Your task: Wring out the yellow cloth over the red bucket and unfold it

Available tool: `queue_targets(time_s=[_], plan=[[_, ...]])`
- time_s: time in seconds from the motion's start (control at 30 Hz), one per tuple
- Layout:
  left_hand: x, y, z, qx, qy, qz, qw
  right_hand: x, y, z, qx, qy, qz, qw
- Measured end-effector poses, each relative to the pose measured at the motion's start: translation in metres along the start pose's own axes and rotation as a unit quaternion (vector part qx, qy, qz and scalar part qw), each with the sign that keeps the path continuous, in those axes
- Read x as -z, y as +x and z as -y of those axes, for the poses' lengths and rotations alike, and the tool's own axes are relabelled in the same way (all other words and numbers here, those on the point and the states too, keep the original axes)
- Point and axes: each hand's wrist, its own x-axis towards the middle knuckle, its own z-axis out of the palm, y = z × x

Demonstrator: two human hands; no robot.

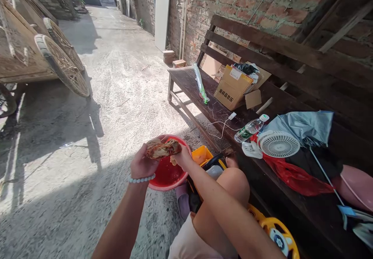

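Over a red basin (169, 188), both of my hands grip a lumpy reddish-brown piece (161, 150) with pale patches; its exact kind I cannot make out. My left hand (142, 164), with a bead bracelet (142, 179) at the wrist, holds its left end from below. At the other end, my right hand (182, 157) has its fingers closed round it. Something small and yellowish shows under the right fingers. The basin holds a shallow, reddish-looking bottom, partly hidden by my hands.
On the right, a dark wooden bench (186, 78) carries a cardboard box (231, 88), a water bottle (250, 129), a white fan (279, 144) and a folded umbrella (300, 125). A yellow toy vehicle (279, 228) stands by my leg. A wooden cart (26, 53) stands left.
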Motion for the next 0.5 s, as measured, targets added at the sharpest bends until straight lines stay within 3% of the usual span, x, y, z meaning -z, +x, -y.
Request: queue_targets(time_s=[0.1,0.17,0.23,0.27,0.4,0.5], plan=[[0.031,0.016,0.031,-0.018,-0.157,-0.171,0.972,-0.003,0.002,0.001,-0.053,0.112,-0.041,0.991],[0.049,0.023,0.058,0.099,-0.204,-0.246,0.942,-0.006,0.000,0.003,-0.048,0.149,-0.033,0.987],[0.060,0.027,0.084,0.241,-0.215,-0.222,0.920,-0.011,-0.006,0.004,-0.056,0.149,-0.010,0.987],[0.063,0.029,0.095,0.276,-0.217,-0.202,0.914,-0.013,-0.010,0.004,-0.065,0.142,0.001,0.988],[0.072,0.043,0.121,0.254,-0.207,-0.178,0.928,-0.014,-0.029,0.008,-0.073,0.106,0.079,0.989],[0.082,0.050,0.119,0.218,-0.211,-0.091,0.949,-0.013,-0.036,0.014,-0.098,0.108,0.128,0.981]])
